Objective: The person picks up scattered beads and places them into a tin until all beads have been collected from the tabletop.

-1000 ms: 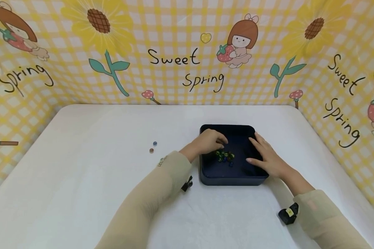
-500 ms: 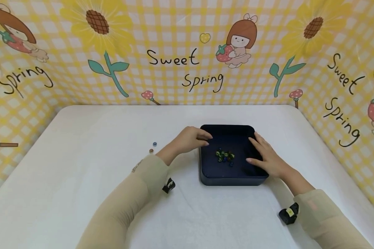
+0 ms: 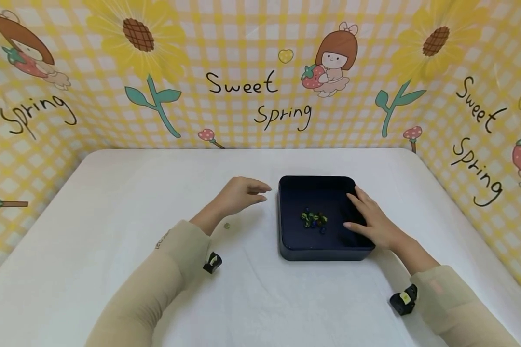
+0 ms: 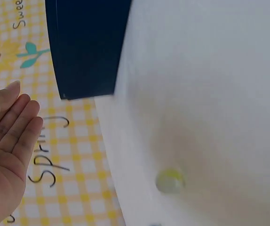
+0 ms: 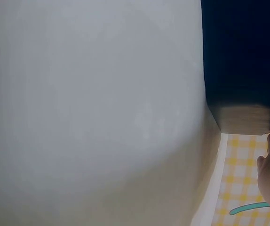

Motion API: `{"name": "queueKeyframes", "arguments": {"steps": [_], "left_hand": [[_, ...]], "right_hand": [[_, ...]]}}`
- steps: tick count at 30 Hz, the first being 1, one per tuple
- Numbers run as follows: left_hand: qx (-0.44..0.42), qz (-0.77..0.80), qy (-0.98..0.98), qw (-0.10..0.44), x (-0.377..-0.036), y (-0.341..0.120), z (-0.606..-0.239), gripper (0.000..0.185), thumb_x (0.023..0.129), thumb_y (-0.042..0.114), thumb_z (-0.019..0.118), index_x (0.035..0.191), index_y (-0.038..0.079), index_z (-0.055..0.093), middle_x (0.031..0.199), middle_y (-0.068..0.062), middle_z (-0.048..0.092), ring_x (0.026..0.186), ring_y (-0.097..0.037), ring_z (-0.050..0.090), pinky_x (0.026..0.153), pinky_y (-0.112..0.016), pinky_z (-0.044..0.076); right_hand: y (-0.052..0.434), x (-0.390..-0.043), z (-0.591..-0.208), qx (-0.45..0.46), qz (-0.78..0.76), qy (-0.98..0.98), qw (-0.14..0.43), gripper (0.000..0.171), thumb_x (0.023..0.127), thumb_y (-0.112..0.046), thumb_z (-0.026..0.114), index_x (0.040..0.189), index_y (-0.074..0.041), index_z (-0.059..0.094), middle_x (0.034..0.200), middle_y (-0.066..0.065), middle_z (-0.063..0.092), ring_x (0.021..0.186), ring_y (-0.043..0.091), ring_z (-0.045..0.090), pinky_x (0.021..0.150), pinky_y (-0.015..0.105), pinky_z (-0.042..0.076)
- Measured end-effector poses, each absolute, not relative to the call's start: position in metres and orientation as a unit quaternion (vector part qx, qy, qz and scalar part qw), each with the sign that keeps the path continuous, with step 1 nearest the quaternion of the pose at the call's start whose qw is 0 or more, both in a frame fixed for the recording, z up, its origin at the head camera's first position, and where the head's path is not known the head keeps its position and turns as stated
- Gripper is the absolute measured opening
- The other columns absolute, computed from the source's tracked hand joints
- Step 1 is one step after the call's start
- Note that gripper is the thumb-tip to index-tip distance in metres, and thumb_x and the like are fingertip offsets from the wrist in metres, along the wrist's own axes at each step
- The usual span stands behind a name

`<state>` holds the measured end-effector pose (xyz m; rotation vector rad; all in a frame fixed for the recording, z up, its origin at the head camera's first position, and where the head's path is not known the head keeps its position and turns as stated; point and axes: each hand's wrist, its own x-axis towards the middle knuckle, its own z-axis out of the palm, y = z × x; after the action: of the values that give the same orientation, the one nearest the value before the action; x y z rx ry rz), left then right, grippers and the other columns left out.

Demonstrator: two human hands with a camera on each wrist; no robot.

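Note:
A dark navy square tray point(image 3: 327, 254) stands on the white table. Inside it lies a cluster of several glass marbles point(image 3: 314, 220), green-yellow and dark blue. Just left of the tray, my left hand point(image 3: 239, 196) hangs in the air with fingers loosely extended and nothing in them; its palm side shows in the left wrist view. One clear, yellowish marble point(image 3: 227, 225) sits on the table under my left wrist, seen larger as a blurred marble point(image 4: 170, 181) in the left wrist view. My right hand point(image 3: 373, 220) rests on the tray's right rim, fingers spread.
A yellow checked cloth point(image 3: 243, 43) with printed flowers and lettering forms the wall behind and beside the table point(image 3: 260, 299). A black wrist camera point(image 3: 212, 262) sits on the left sleeve, another wrist camera point(image 3: 404, 300) on the right one.
My left hand has moved left out of the tray. It now covers the spot where a blue and a brown marble lay; the clear yellowish marble has come into sight. My right hand stays put.

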<state>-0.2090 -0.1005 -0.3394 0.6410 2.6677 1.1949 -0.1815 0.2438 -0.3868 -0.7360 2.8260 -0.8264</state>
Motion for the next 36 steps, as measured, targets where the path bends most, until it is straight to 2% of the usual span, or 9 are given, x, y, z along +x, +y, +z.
{"name": "queueKeyframes", "arguments": {"steps": [13, 19, 21, 26, 36], "left_hand": [[0.154, 0.406, 0.898, 0.066, -0.211, -0.142, -0.348, 0.027, 0.083, 0.014, 0.059, 0.108, 0.004, 0.06, 0.108, -0.009, 0.058, 0.096, -0.018, 0.056, 0.077, -0.03, 0.047], [0.116, 0.398, 0.906, 0.089, -0.214, -0.158, -0.355, 0.029, 0.083, 0.016, 0.059, 0.111, 0.006, 0.059, 0.108, -0.011, 0.058, 0.094, -0.019, 0.055, 0.061, -0.032, 0.048], [0.11, 0.391, 0.909, 0.091, -0.214, -0.163, -0.357, 0.03, 0.083, 0.016, 0.059, 0.111, 0.006, 0.058, 0.109, -0.011, 0.057, 0.095, -0.019, 0.055, 0.063, -0.034, 0.049], [0.107, 0.371, 0.919, 0.083, -0.218, -0.177, -0.363, 0.03, 0.082, 0.014, 0.06, 0.11, 0.004, 0.059, 0.108, -0.012, 0.058, 0.097, -0.021, 0.055, 0.082, -0.036, 0.043], [0.084, 0.333, 0.934, 0.097, -0.226, -0.197, -0.376, 0.025, 0.083, 0.012, 0.058, 0.106, 0.003, 0.06, 0.103, -0.012, 0.059, 0.096, -0.024, 0.051, 0.081, -0.037, 0.042]], "right_hand": [[0.244, -0.182, -0.388, -0.236, -0.27, 0.932, 0.052, 0.075, 0.085, -0.038, 0.052, 0.139, -0.007, 0.01, 0.143, 0.012, -0.007, 0.127, 0.035, -0.004, 0.096, 0.058, 0.007], [0.244, -0.181, -0.388, -0.235, -0.273, 0.931, 0.054, 0.075, 0.085, -0.038, 0.052, 0.139, -0.007, 0.01, 0.143, 0.012, -0.007, 0.127, 0.036, -0.004, 0.095, 0.058, 0.007], [0.244, -0.181, -0.388, -0.235, -0.275, 0.931, 0.054, 0.075, 0.085, -0.038, 0.052, 0.139, -0.007, 0.01, 0.143, 0.011, -0.008, 0.127, 0.035, -0.004, 0.095, 0.058, 0.007], [0.243, -0.18, -0.388, -0.236, -0.276, 0.93, 0.055, 0.074, 0.085, -0.038, 0.051, 0.139, -0.007, 0.01, 0.143, 0.011, -0.008, 0.127, 0.034, -0.005, 0.095, 0.058, 0.007], [0.242, -0.181, -0.387, -0.237, -0.274, 0.931, 0.053, 0.074, 0.085, -0.037, 0.051, 0.139, -0.006, 0.01, 0.142, 0.013, -0.007, 0.127, 0.036, -0.004, 0.096, 0.058, 0.006]]}}
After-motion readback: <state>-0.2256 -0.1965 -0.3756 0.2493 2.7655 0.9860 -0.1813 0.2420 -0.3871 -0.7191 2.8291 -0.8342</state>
